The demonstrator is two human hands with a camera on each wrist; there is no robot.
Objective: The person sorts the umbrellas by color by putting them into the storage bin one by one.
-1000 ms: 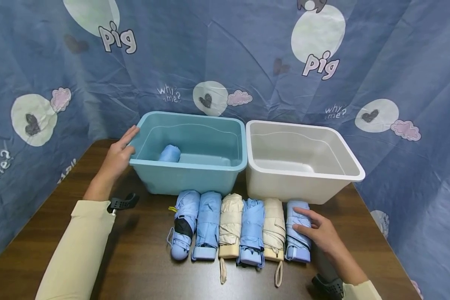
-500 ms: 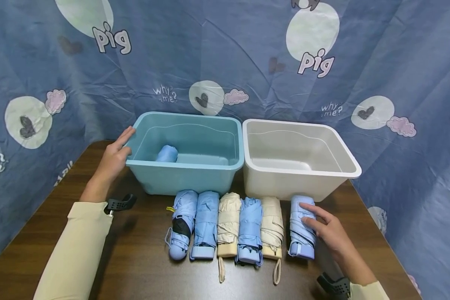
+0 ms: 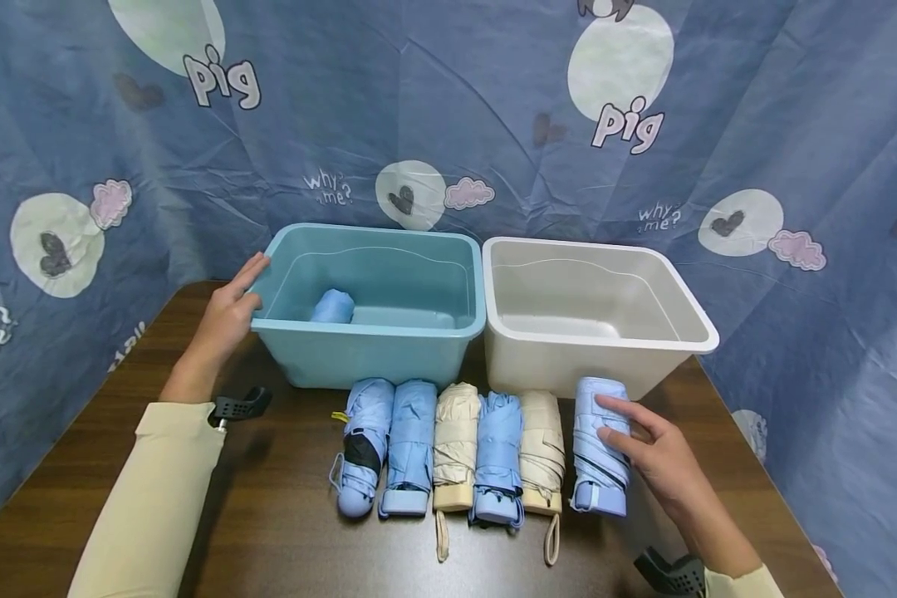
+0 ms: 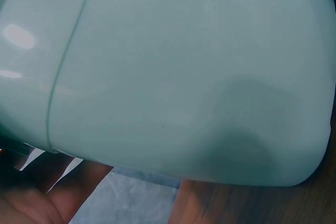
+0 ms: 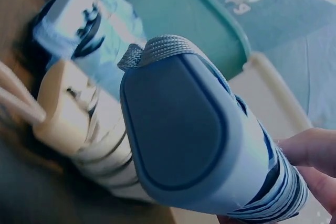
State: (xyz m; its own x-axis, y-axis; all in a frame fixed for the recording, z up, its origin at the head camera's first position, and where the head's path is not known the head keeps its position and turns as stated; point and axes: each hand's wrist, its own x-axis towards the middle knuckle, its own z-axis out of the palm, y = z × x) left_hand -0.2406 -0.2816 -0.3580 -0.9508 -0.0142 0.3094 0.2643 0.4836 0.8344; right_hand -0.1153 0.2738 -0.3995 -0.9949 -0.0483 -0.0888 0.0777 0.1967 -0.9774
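My right hand [image 3: 661, 457] grips a folded blue umbrella [image 3: 600, 465] between thumb and fingers, right of the row. In the right wrist view, that umbrella's smooth handle end [image 5: 176, 124] with a woven strap fills the middle. My left hand [image 3: 227, 311] rests against the left rim of the teal bin [image 3: 366, 357], its fingers fairly straight. The left wrist view shows its fingers [image 4: 79, 184] by the bin's outer wall. Inside the bin lies another blue rolled umbrella [image 3: 334, 306], partly hidden by the front wall.
Several folded umbrellas lie side by side before the bins, among them a blue one [image 3: 408, 448] and a cream one [image 3: 542, 448] with a loop. The white bin [image 3: 568, 365] stands right of the teal one. A patterned blue cloth [image 3: 448, 100] hangs behind the wooden table [image 3: 284, 515].
My right hand has drawn the blue umbrella rightward out of the row, leaving a gap, then raised it slightly. The left hand has stayed at the teal bin's rim.
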